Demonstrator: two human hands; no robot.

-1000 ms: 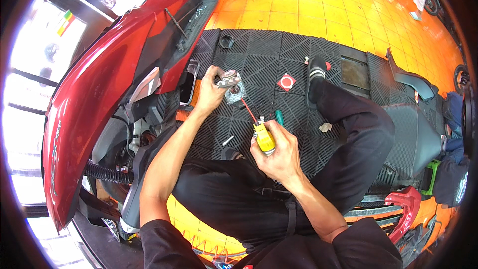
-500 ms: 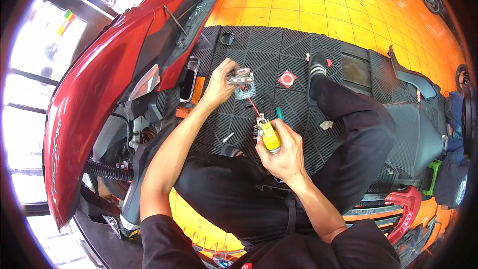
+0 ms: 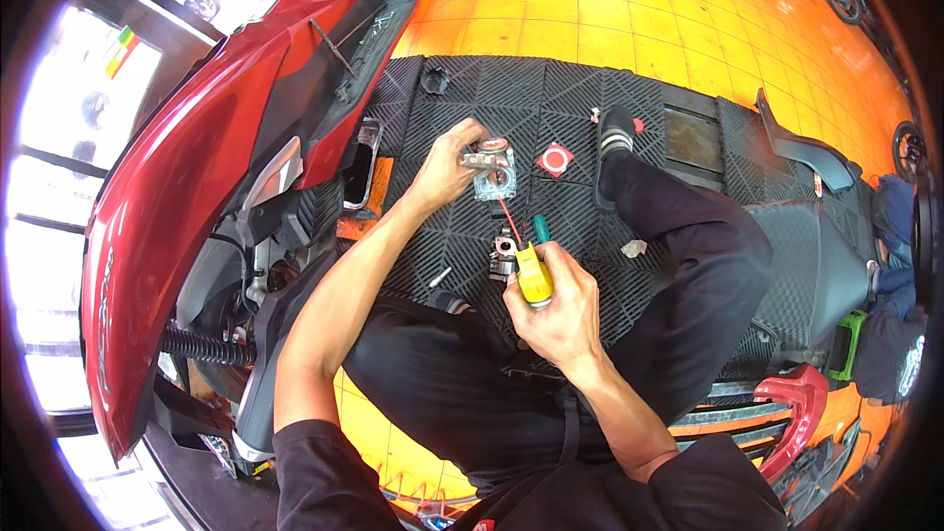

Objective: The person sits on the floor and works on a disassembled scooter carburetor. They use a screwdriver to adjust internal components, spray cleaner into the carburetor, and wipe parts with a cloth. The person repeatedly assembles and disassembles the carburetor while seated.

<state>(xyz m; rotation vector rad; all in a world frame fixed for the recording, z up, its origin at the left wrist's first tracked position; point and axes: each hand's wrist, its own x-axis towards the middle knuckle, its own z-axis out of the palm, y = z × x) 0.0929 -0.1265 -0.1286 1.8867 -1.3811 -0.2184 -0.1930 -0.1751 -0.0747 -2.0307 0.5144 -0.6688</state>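
Note:
My left hand (image 3: 448,169) is closed on a silvery metal engine part (image 3: 495,184), which has a round bore and looks like a throttle body. It is held above the black ribbed mat. My right hand (image 3: 567,317) grips a yellow spray can (image 3: 534,280), tilted toward that part. From the can's top a thin red straw (image 3: 509,218) reaches up to the part's near edge; whether it touches, and whether spray is coming out, I cannot tell. Just left of the can, a smaller metal piece (image 3: 502,258) lies on the mat beside a green handle (image 3: 541,227).
A red motorcycle body (image 3: 187,187) stands along my left. On the mat (image 3: 580,108) are a red square with a white ring (image 3: 556,159), a small metal rod (image 3: 441,277) and a pale scrap (image 3: 634,249). A dark seat (image 3: 796,261) and a red panel (image 3: 801,413) lie right.
The metal part sits slightly lower and farther right in view. More of the smaller metal piece beside the can now shows. Both hands keep their grips.

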